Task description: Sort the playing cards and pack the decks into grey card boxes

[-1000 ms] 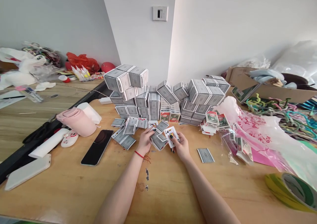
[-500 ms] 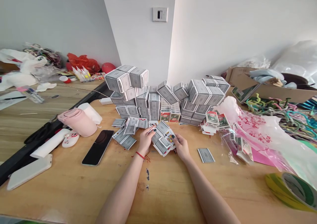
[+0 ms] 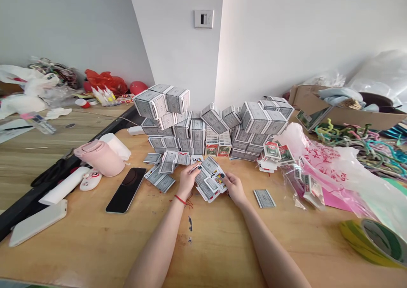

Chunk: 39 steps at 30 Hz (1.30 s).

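Both my hands meet over a loose heap of playing cards at the middle of the wooden table. My left hand, with a red string at the wrist, has its fingers closed on the heap's left side. My right hand pinches the heap's right edge, where a face-up card shows. More grey-backed cards lie scattered to the left. One single card lies face down to the right. Behind stands a wall of stacked grey card boxes.
A black phone, a pink bottle, a white roll and a white case lie left. Pink plastic bags with card packs, coloured hangers and a cardboard box sit right. A tape roll lies front right.
My right hand has lowered the face-up card it held up onto the heap, and both hands have drawn the cards closer together.
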Each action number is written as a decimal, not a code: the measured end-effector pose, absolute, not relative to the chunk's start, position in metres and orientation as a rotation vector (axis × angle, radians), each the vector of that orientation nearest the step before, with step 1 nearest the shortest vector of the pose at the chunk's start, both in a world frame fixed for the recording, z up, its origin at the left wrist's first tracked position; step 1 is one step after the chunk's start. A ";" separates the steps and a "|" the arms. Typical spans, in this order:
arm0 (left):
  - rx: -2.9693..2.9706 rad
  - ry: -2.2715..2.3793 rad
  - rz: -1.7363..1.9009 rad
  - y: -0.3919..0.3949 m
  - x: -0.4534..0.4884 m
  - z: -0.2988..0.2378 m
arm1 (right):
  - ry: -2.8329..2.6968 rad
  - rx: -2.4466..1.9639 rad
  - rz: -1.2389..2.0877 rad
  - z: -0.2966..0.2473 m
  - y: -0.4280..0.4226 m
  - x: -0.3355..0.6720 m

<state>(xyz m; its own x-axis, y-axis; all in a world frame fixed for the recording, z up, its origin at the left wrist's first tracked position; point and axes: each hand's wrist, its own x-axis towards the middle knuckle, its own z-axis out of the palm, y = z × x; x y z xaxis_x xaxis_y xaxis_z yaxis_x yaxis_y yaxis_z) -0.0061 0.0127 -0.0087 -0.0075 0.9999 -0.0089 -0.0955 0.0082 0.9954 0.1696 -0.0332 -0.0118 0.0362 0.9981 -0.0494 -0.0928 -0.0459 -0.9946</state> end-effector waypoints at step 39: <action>1.205 0.973 1.016 0.013 -0.007 0.003 | -1.127 -1.163 1.280 -0.013 -0.027 0.179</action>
